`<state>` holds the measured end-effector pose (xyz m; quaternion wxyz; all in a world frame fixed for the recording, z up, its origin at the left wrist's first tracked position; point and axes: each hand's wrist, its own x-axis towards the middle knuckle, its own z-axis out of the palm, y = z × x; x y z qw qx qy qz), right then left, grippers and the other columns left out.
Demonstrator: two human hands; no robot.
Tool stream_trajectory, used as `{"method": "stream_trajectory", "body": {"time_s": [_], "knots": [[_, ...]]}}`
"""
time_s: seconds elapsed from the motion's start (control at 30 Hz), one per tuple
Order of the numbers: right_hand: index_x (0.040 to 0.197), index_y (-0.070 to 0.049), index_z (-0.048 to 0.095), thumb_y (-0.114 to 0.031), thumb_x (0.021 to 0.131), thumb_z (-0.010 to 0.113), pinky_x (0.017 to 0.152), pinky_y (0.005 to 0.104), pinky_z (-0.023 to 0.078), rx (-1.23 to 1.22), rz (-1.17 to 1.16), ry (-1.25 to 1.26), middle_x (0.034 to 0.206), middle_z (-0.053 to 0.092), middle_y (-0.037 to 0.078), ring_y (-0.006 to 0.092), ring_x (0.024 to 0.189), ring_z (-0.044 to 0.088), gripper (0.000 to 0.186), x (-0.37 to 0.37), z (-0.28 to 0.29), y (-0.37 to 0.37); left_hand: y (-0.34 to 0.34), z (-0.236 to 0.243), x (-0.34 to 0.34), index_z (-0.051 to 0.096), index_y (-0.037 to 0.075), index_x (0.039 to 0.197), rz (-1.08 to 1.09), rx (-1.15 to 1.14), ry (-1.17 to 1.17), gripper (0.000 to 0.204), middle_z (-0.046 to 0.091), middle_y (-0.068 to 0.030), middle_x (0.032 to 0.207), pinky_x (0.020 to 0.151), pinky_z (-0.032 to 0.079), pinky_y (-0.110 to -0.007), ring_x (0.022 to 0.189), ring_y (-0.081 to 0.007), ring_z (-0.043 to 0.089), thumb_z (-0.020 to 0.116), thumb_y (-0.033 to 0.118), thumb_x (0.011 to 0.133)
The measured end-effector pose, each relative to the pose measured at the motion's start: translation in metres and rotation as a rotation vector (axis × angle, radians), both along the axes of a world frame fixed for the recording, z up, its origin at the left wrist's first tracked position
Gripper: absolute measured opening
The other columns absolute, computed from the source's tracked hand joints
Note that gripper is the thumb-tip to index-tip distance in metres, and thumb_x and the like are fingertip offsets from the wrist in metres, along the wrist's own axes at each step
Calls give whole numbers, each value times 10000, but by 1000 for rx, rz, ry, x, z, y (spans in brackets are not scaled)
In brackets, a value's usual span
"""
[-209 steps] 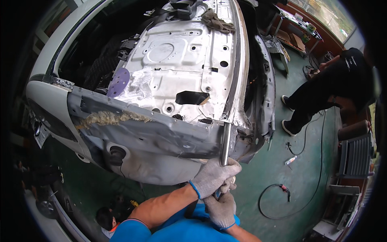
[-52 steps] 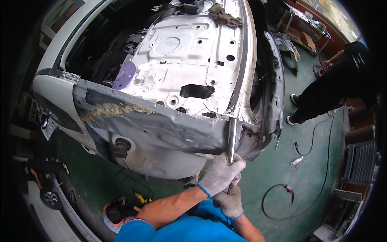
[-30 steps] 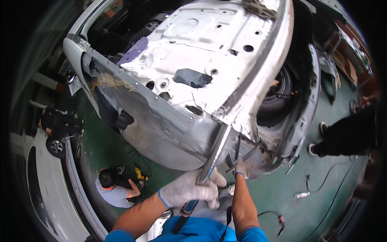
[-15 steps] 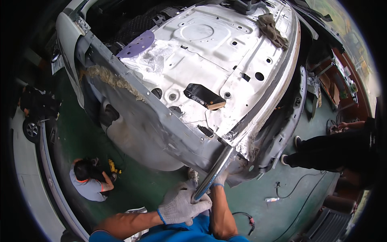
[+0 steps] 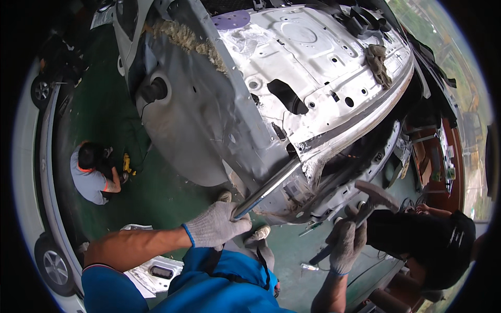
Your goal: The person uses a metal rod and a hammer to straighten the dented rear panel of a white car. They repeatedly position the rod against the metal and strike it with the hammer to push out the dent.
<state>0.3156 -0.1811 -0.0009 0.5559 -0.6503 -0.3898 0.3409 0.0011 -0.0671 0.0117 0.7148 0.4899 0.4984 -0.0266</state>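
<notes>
My left hand [image 5: 215, 225], in a light knitted glove, is closed round the near end of a shiny metal bar [image 5: 269, 187]. The bar slants up and right, and its far end meets the corner of a stripped car body [image 5: 245, 130] with a bare white panel [image 5: 297, 57]. Off to the right, my gloved right hand [image 5: 346, 244] grips the handle of a hammer [image 5: 377, 197]. The hammer's head is raised above the hand, apart from the bar; the handle's blue-dark end sticks out below the glove.
A crouching person [image 5: 94, 172] is at the left beside a yellow power tool [image 5: 127, 163]. Another person in black [image 5: 417, 242] bends close behind my right hand. A brown glove [image 5: 379, 65] and a purple sanding disc [image 5: 232, 20] lie on the panel. A white car [image 5: 31, 208] stands far left.
My right hand has moved from beside the bar out to the right and now shows a raised hammer. The left hand stays on the bar. The view has shifted; the person in black now bends over.
</notes>
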Motion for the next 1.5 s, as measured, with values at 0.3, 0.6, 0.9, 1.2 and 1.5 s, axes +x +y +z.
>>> {"method": "stream_trajectory", "body": {"time_s": [0.3, 0.6, 0.9, 1.2, 1.5], "knots": [[1372, 49, 607, -345, 1086, 674, 560, 239, 422, -53, 289, 46, 772, 577, 0, 79, 619, 518, 491, 17, 17, 44, -1, -8, -17, 700, 36, 1101, -41, -25, -100, 285, 679, -27, 829, 679, 556, -296, 714, -105, 653, 754, 286, 976], [1324, 49, 615, -352, 1081, 686, 557, 244, 448, -99, 271, 72, 775, 593, 3, 80, 625, 542, 474, 24, 20, 36, -10, 2, -27, 731, 47, 1139, -16, -313, -86, 252, 506, 14, 643, 452, 459, -262, 499, -79, 512, 731, 269, 1019], [1313, 27, 635, -264, 1076, 678, 588, 232, 425, -98, 329, -370, 817, 605, -9, 51, 665, 514, 378, 9, 36, 68, -32, 22, -11, 700, 89, 1001, 113, -100, 40, 228, 556, -9, 642, 440, 460, -309, 488, -105, 530, 682, 317, 1006], [1229, 6, 672, -179, 1055, 659, 770, 337, 537, -115, 406, -638, 899, 687, 87, 149, 807, 627, 254, -1, 39, 87, -39, 11, -10, 712, 81, 985, 103, 28, 56, 234, 584, -10, 661, 551, 502, -327, 574, -115, 588, 660, 309, 1004], [1251, 28, 617, -100, 1054, 652, 813, 311, 521, 123, 413, -598, 1097, 685, 90, 147, 894, 618, 238, 2, 61, 87, -45, -1, -11, 712, 53, 977, 94, 162, 73, 299, 630, -107, 736, 742, 525, -401, 722, -228, 642, 660, 347, 978]]}}
